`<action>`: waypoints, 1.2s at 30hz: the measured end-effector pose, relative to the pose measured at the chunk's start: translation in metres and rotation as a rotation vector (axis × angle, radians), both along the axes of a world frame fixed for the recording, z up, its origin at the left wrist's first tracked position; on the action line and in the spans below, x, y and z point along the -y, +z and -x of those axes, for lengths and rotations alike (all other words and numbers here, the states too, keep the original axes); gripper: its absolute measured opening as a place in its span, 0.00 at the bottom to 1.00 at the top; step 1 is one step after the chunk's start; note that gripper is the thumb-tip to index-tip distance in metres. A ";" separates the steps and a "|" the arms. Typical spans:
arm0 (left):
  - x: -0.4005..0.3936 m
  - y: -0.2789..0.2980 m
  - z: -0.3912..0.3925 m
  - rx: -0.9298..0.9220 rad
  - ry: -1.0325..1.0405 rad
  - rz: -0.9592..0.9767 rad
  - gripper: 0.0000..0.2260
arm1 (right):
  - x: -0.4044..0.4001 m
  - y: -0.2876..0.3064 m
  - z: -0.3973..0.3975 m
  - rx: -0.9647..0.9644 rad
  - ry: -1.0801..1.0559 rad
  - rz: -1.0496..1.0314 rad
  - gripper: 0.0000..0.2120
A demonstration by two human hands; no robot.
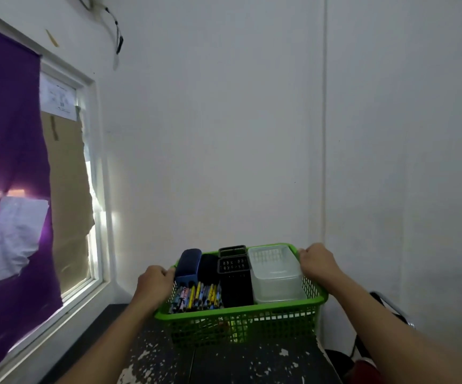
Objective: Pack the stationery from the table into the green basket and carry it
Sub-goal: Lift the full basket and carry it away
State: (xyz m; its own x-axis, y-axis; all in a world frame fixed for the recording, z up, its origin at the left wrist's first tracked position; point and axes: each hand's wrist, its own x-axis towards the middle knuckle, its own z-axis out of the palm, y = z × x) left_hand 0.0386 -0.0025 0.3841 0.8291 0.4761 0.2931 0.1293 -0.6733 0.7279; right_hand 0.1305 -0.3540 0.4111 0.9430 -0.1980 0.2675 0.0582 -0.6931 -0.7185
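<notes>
Basket [241, 318]: green mesh, above the dark, paint-flecked table [224, 364]; whether it touches the top I cannot tell.
Edges: white wall straight ahead, wall corner behind the basket's right end, window [85, 189] with purple cloth [5, 134] and cardboard to the left.
Room: bare wall above the basket; the table's near part lies between the two forearms.
Left hand [155, 284]: fingers curled over the left end rim, forearm reaching in from bottom left.
Right hand [317, 263]: fingers curled over the right end rim at the far corner, forearm coming from bottom right.
Grip: both hands hold the basket by its opposite short ends, so the basket sits between them.
Contents: blue holder [187, 268] at the far left, black holders [235, 281] in the middle, clear box [275, 275] on the right, pens [196, 297] lying along the near left.
Tilt: rim runs lower at the near left than at the right.
</notes>
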 end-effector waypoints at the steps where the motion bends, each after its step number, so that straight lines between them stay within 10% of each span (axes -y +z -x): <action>1: 0.002 0.000 0.002 0.000 -0.005 0.003 0.20 | 0.002 -0.002 0.002 0.000 -0.002 0.007 0.16; 36: 0.157 -0.069 -0.025 -0.029 -0.194 0.100 0.22 | 0.170 -0.095 0.038 -0.029 -0.109 -0.047 0.18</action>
